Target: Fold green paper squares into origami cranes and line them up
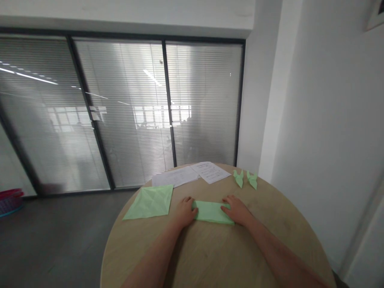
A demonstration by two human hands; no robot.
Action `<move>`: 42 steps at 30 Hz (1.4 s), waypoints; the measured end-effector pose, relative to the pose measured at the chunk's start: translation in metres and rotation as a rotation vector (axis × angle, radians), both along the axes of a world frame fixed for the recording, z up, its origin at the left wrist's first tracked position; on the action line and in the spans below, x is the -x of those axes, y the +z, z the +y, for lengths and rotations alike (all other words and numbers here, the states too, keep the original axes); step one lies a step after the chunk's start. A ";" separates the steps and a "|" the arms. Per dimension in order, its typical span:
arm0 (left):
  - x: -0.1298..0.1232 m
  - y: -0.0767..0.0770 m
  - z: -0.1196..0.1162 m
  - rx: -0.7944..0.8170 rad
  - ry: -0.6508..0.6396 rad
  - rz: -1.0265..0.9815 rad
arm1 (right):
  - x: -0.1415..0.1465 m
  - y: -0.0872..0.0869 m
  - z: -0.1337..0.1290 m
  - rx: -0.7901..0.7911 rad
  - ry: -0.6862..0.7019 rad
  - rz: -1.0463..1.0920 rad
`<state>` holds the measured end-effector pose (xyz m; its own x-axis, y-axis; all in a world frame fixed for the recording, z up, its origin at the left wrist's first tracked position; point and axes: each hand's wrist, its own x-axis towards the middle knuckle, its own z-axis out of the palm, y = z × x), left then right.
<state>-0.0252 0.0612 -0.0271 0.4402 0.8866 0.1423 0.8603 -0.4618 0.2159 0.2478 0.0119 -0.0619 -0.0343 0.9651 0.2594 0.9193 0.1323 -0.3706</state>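
A light green sheet of paper (pixel 211 211), folded into a long rectangle, lies on the table in front of me. My left hand (pixel 186 213) grips its left end, with the thumb on top of the paper and the fingers curled at the edge. At the other end, my right hand (pixel 237 210) holds the paper down, its thumb and fingertips on the upper side. To the left of my left hand rests an unfolded green sheet (pixel 151 202) with crease lines across it.
Two folded green paper figures (pixel 239 178) stand at the table's back right. Printed white sheets (pixel 210 172) lie along the far edge of the round wooden table (pixel 216 256). Beyond it are glass panels with blinds (pixel 135 120); a red basket (pixel 11 201) sits on the floor at left.
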 end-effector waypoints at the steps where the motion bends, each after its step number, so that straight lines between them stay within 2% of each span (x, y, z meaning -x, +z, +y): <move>1: 0.000 0.000 0.000 0.001 0.000 -0.003 | 0.000 0.001 0.000 -0.007 0.004 0.006; 20: 0.002 -0.001 0.001 -0.002 -0.003 -0.041 | 0.001 0.002 -0.002 -0.018 0.004 0.045; 29: 0.004 -0.001 0.000 0.012 0.018 -0.104 | 0.004 0.000 0.000 -0.018 -0.011 0.073; 37: 0.008 -0.008 0.006 0.004 0.018 -0.165 | 0.006 -0.002 0.002 -0.032 -0.007 0.087; 42: 0.008 -0.005 0.007 0.011 0.043 -0.199 | 0.006 -0.003 0.002 -0.030 -0.015 0.077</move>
<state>-0.0328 0.0682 -0.0320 0.3656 0.9060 0.2133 0.8191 -0.4220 0.3886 0.2416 0.0143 -0.0645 0.0016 0.9571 0.2897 0.8901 0.1307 -0.4367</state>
